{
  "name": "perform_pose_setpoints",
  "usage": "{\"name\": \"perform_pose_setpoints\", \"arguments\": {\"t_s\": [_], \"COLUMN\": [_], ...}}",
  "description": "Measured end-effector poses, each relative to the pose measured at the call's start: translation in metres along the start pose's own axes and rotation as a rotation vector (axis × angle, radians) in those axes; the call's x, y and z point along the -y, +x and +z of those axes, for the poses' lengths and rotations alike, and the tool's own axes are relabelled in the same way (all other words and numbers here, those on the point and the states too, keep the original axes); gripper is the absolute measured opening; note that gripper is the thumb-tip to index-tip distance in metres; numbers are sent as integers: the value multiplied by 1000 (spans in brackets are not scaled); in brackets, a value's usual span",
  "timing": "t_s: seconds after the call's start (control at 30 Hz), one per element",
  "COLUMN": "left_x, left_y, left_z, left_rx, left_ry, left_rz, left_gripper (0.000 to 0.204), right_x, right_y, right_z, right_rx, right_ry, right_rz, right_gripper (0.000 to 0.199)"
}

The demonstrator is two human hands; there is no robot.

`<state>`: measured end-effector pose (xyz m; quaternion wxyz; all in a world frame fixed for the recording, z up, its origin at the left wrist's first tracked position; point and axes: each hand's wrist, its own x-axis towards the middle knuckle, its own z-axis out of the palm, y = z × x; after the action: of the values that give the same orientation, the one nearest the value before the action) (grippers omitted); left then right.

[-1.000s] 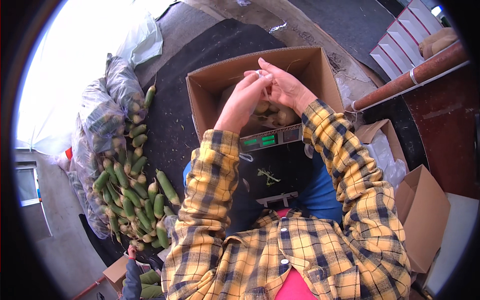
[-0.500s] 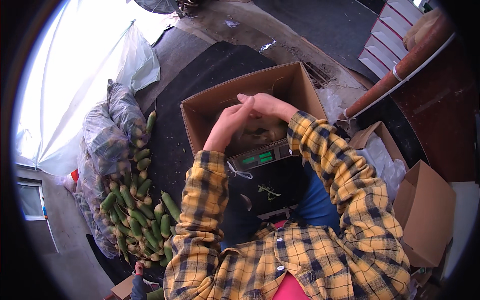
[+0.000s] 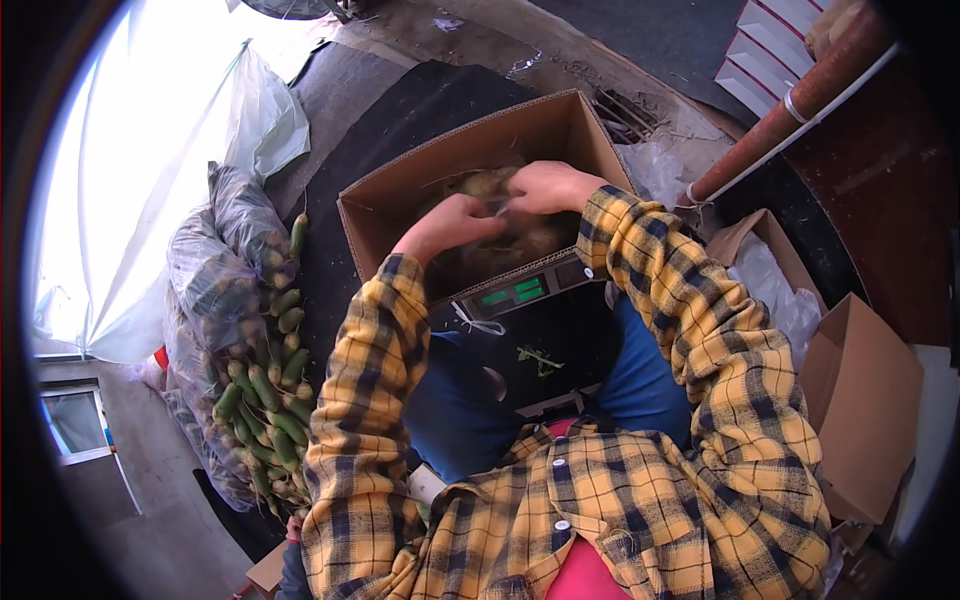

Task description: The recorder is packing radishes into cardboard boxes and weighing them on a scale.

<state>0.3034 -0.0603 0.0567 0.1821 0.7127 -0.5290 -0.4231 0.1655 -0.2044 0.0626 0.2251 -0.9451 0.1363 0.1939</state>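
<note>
An open cardboard box (image 3: 440, 152) stands in front of me on a scale with a lit green display (image 3: 512, 292). Inside it lie pale, greenish root vegetables (image 3: 487, 183), dim and partly covered by my hands; they look like radishes. Over them, my left hand (image 3: 455, 224) reaches in with its fingers curled inward. My right hand (image 3: 552, 188) comes from the other side, its fingers bent and pressed together. A small pale, shiny bit shows between the fingertips, too blurred to name. The two hands are close but apart.
Green radishes (image 3: 262, 390) lie heaped at left beside filled clear plastic bags (image 3: 210, 265). Another person's hand (image 3: 293, 527) shows at lower left. An open carton (image 3: 865, 400) stands at right, below a rusty pipe (image 3: 790, 125). Leaf scraps (image 3: 540, 360) lie before the scale.
My hands, which were together above the box's contents, have separated and lowered into the box with fingers curled. More of the vegetables shows. The whole view has shifted slightly.
</note>
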Motion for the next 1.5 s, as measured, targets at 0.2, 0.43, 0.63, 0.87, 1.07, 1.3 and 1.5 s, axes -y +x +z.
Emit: {"name": "perform_pose_setpoints", "arguments": {"t_s": [0.2,0.43,0.63,0.87,1.07,1.3,1.5], "left_x": [-6,10,71,47,11,1,18], "left_y": [-10,31,72,57,-2,-15,-10], "left_z": [-5,-8,2,5,4,4,4], "left_rx": [44,-599,-863,-776,-388,-242,-103], "left_ry": [-1288,-1945,-2323,-2005,-1728,-1500,-1475], "left_rz": [-289,-519,-606,-458,-354,-243,-161], "left_gripper": [27,12,4,7,17,24,24], "right_x": [16,26,28,23,29,34,37], "right_y": [-9,-3,-3,-1,-4,-10,-10], "right_z": [0,8,41,24,11,5,5], "right_rx": [-280,-144,53,-8,-81,53,143], "right_ry": [100,-18,-441,503,1346,1251,1186], "right_rz": [-82,-55,-181,-305,45,50,13], "right_gripper": [29,26,23,23,31,35,50]}}
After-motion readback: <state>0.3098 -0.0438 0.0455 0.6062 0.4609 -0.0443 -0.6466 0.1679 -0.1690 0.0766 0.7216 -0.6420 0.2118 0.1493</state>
